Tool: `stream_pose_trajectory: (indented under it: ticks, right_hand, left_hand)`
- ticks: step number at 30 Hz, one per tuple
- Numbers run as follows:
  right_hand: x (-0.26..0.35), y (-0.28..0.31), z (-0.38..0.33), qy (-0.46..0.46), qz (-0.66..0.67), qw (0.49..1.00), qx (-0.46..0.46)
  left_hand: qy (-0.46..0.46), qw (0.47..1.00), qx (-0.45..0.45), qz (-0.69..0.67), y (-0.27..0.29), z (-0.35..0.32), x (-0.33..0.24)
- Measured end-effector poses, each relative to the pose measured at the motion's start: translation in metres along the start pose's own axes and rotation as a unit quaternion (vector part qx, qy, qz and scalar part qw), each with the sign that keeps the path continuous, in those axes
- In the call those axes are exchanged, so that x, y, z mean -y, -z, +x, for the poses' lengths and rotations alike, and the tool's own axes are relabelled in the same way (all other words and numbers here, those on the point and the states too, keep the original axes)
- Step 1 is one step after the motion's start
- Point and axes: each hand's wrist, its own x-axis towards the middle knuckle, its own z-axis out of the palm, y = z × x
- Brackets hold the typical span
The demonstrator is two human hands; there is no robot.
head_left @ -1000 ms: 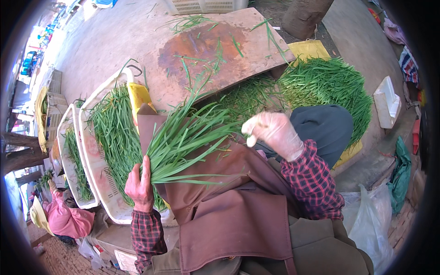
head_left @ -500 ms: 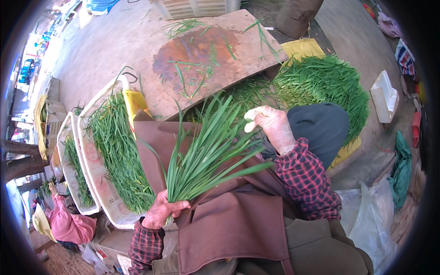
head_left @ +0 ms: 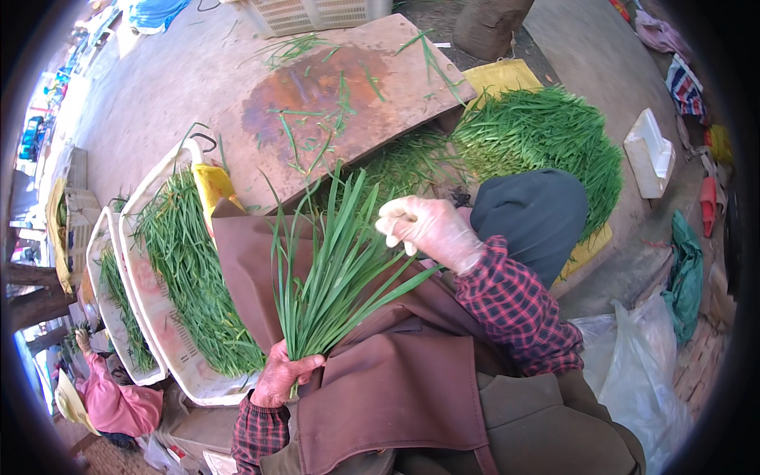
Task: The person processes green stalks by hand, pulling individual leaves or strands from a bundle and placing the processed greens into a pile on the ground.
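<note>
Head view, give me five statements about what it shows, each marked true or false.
1. The left grip holds a leafy bunch. True.
2. The right grip is bare. False: the right grip wears a thin glove.
3. The larger white crate on the left contains greens. True.
4. The green pile rests on blue cloth. False: yellow sheeting shows beneath the green pile.
5. Scattered blades lie on the wooden board. True.

Bright daylight, soft shadows; far-L bkgd [head_left: 49, 91] overexp., hazy; strong fisheye bend, blk vignette at edges.
</note>
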Motion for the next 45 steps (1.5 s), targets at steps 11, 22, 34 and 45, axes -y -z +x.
stream_pose_trajectory:
  ticks: [11, 22, 34, 45]
  right_hand:
    - [-0.027, 0.001, 0.036, 0.076, 0.334, 0.928, -0.144]
    - [-0.023, 0.016, 0.012, 0.224, -0.299, 0.927, 0.019]
    - [-0.038, 0.002, 0.021, 0.107, 0.095, 0.986, -0.089]
    - [-0.029, 0.014, 0.037, 0.034, 0.004, 0.999, -0.012]
  left_hand:
    - [-0.01, 1.0, -0.016, -0.024, 0.001, 0.002, 0.005]
    - [-0.013, 0.998, -0.022, -0.058, 0.007, 0.002, 0.005]
    - [-0.002, 0.995, 0.006, -0.098, 0.014, 0.005, 0.011]
    - [-0.03, 0.996, 0.024, -0.075, 0.017, 0.004, 0.017]
